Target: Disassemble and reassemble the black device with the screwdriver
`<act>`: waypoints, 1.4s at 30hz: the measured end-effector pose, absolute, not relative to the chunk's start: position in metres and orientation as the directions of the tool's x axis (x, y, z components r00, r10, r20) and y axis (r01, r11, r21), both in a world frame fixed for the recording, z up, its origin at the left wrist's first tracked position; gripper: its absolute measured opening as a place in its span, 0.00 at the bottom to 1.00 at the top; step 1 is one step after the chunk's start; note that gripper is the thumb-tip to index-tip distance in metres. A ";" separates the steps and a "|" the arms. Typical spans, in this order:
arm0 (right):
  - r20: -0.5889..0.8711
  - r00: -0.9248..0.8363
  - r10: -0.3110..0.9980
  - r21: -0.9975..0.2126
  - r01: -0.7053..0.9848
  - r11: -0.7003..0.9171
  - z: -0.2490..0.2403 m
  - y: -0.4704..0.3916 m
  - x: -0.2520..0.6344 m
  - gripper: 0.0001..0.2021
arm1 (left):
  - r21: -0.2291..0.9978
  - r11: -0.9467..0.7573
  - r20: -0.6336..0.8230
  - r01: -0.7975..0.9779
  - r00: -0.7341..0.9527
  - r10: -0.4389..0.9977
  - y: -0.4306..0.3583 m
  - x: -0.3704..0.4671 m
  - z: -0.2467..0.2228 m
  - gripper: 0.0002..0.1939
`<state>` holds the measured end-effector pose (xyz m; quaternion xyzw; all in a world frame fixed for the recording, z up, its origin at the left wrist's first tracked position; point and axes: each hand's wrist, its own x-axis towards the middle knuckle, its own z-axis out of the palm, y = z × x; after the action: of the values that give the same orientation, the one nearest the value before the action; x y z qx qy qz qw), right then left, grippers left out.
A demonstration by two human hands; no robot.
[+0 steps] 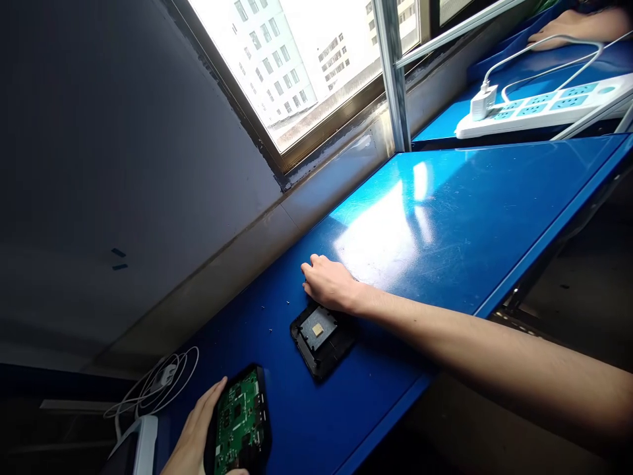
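My left hand (195, 425) grips the side of a black casing with a green circuit board (238, 415) exposed inside it, at the bottom of the head view. Part of the thumb shows at the lower edge. On the blue table, my right hand (329, 284) is closed with curled fingers, just beyond a black back cover (329, 359). Whatever those fingers hold, if anything, is hidden. The cover lies inner side up, with a grey metal plate (324, 333) and a small pale square pad (317, 329) on it. Several tiny screws (270, 330) lie left of the cover.
A coiled white cable (168, 376) and a white-edged device (146, 435) sit at the lower left. Sunlight glares on the blue table (484, 224). Behind a metal frame (393, 79) are a white power strip (544, 105) and another person's arm (583, 28).
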<state>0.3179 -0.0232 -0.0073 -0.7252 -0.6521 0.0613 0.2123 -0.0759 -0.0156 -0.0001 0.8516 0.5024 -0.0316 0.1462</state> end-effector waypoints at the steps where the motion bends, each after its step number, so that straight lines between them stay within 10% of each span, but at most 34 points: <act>1: 0.201 0.141 0.969 -0.391 0.919 -0.053 -0.007 -0.023 0.318 0.12 | 0.221 -0.451 -0.186 0.865 0.492 0.851 -0.018 -0.071 -0.002 0.52; 18: 0.548 -0.473 0.690 -0.364 0.608 0.706 0.008 -0.052 0.293 0.18 | 0.289 -0.458 -0.167 0.841 0.515 0.841 -0.038 0.016 -0.013 0.57; 42: 0.059 -0.575 0.816 -0.318 0.764 0.561 0.011 -0.060 0.283 0.43 | 0.631 -0.486 -0.099 0.605 0.684 0.723 -0.025 -0.008 -0.012 0.67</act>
<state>0.2825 -0.0598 0.0107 -0.4501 -0.8778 0.1298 0.1001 -0.0084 -0.0245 -0.0118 0.8572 0.3873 0.0900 0.3273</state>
